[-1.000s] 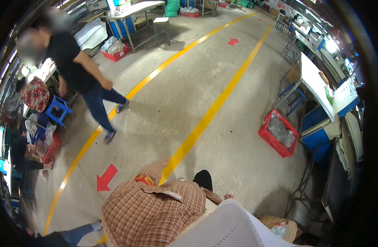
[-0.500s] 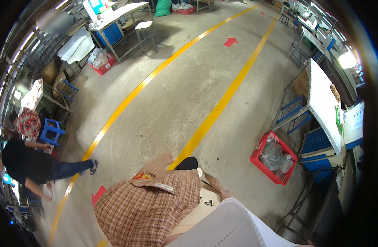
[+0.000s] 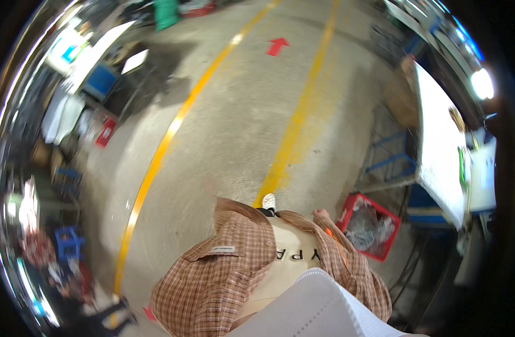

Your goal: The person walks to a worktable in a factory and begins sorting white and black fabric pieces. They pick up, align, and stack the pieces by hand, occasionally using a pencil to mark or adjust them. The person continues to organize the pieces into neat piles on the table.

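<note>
My right hand (image 3: 321,215) hangs low at the end of a brown plaid sleeve (image 3: 347,258). It appears small and blurred, so how its fingers lie cannot be made out, and nothing held shows. Nearest to it in the picture is a red plastic crate (image 3: 390,238) with clear and grey plastic bags (image 3: 367,227) inside, standing on the floor to the right. My left hand is out of sight; only the plaid shirt (image 3: 207,281) shows on that side. A white shoe (image 3: 268,201) of mine is on the yellow line (image 3: 285,149).
A walkway runs ahead between two yellow lines, with a red arrow (image 3: 278,46) on the concrete floor. On the right stands a white-topped table (image 3: 437,135). At left are a blue stool (image 3: 69,242), another red crate (image 3: 106,133) and a dark-clothed person (image 3: 94,323), blurred.
I have moved forward along the walkway, and the view has turned. A white shoe shows instead of a black one. My right hand has come into sight; the person at left has dropped toward the lower edge.
</note>
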`<state>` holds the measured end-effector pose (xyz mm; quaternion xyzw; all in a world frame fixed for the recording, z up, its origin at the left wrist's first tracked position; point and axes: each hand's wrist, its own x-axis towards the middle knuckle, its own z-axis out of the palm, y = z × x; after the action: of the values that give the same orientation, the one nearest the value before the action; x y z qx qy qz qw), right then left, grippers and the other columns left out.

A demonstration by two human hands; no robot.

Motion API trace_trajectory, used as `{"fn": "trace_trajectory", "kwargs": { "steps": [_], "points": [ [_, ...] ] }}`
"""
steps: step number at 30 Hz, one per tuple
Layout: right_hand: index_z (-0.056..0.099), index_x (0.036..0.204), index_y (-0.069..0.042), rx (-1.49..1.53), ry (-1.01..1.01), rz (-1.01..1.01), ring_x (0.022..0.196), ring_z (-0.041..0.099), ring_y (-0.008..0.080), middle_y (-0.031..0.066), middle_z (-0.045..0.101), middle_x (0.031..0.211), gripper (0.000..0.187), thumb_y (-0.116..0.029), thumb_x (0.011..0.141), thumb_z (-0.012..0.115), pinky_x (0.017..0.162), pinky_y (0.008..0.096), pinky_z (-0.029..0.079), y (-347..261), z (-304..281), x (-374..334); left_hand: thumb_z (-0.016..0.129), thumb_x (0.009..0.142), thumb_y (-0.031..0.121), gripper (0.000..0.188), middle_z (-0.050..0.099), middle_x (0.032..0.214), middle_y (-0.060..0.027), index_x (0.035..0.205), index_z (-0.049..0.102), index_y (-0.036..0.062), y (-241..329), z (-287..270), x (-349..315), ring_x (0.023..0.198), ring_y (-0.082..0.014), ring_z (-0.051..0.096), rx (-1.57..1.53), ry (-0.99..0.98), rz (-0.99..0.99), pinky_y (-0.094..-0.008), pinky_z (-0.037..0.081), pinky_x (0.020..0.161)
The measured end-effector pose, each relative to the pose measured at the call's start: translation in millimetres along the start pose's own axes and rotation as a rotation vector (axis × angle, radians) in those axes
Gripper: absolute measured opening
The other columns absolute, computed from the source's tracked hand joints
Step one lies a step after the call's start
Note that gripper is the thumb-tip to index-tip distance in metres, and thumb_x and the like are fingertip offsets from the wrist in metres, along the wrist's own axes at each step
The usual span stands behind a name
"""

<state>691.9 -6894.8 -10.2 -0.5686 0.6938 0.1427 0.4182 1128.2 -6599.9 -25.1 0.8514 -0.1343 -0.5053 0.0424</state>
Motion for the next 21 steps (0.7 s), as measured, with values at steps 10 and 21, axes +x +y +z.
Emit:
{"fn": "trace_trajectory", "kwargs": {
  "steps": [10, 21],
  "points": [
    [0.070, 0.100, -0.016, 0.024, 0.035, 0.164, 0.100, 0.062, 0.0329, 0.0149, 0.067, 0.104, 0.034, -0.037, 0.080, 0.053, 0.088, 0.0420, 0.048, -87, -83, 164, 0.064, 0.079, 0.029, 0.035, 0.067, 0.087, -0.0059, 0.109, 0.057, 0.0120, 480, -143, 160, 0.084, -0.0195, 0.064, 0.363, 0.042, 0.560, -0.0358, 0.050, 0.077],
    [0.067, 0.105, -0.011, -0.447, -0.253, -0.149, 0.106, 0.057, 0.0367, 0.0181, 0.063, 0.110, 0.033, -0.033, 0.082, 0.057, 0.089, 0.0444, 0.047, -415, -281, 469, 0.059, 0.085, 0.026, 0.031, 0.068, 0.091, -0.0078, 0.110, 0.057, 0.0071, 687, -302, 301, 0.083, -0.0191, 0.065, -0.110, 0.015, 0.187, -0.0329, 0.051, 0.074]
  ]
}}
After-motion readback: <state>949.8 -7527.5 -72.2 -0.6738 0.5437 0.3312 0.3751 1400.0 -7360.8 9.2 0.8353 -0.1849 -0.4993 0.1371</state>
